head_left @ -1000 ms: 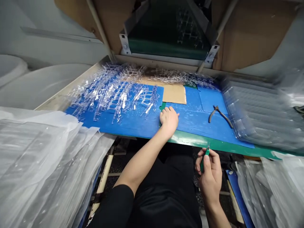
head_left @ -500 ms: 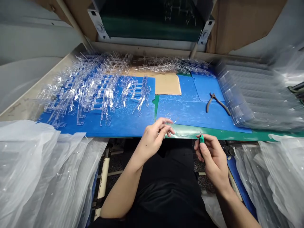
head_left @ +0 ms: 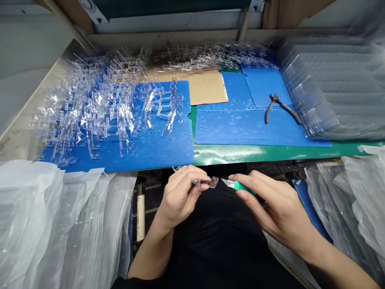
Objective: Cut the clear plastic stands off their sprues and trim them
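Observation:
My left hand (head_left: 182,192) is closed around a small clear plastic part (head_left: 209,182), held over my lap just below the table's front edge. My right hand (head_left: 270,206) grips a green-handled craft knife (head_left: 237,185), its blade tip pointing left at the clear part and nearly touching it. A heap of several clear plastic parts (head_left: 99,100) lies on the blue mat (head_left: 150,148) at the left of the table.
Pliers (head_left: 281,107) lie on the right blue mat (head_left: 240,128). Stacked clear trays (head_left: 333,88) fill the right side. A cardboard piece (head_left: 207,86) lies at the middle back. Clear plastic bags (head_left: 54,216) hang at both sides of my lap.
My left hand left the mat and came down to my lap with a clear part. My right hand brought the knife across to it. The view tilted down.

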Demonstrator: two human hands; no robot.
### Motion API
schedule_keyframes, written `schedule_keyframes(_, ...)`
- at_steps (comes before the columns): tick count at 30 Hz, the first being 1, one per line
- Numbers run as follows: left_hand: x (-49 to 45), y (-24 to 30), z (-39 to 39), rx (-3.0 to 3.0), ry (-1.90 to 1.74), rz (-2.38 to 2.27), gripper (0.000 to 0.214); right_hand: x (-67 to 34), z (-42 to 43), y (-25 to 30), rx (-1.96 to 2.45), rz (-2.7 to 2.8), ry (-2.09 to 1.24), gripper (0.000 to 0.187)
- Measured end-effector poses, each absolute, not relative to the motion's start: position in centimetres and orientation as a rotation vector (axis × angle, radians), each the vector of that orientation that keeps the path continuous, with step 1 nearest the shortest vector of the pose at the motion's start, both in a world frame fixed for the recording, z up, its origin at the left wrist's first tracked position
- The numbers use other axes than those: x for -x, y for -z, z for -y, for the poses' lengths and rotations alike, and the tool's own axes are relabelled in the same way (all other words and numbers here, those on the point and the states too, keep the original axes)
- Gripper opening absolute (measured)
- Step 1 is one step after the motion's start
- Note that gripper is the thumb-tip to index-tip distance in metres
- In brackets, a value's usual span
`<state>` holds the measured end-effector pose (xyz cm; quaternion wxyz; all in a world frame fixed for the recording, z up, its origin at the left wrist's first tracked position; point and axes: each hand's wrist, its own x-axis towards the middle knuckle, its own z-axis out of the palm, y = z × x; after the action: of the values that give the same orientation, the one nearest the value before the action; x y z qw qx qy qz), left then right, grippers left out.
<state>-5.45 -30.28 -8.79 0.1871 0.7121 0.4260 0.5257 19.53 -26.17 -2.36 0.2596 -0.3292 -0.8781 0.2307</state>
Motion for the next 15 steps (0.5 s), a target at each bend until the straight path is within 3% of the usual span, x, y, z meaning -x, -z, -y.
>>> schedule_keyframes(15,5.30,8.50,30.50,-2.047,-1.411,-1.238,0.007,-20.08,26.81,2.41,0.914,2.466,-0.717,0.023)
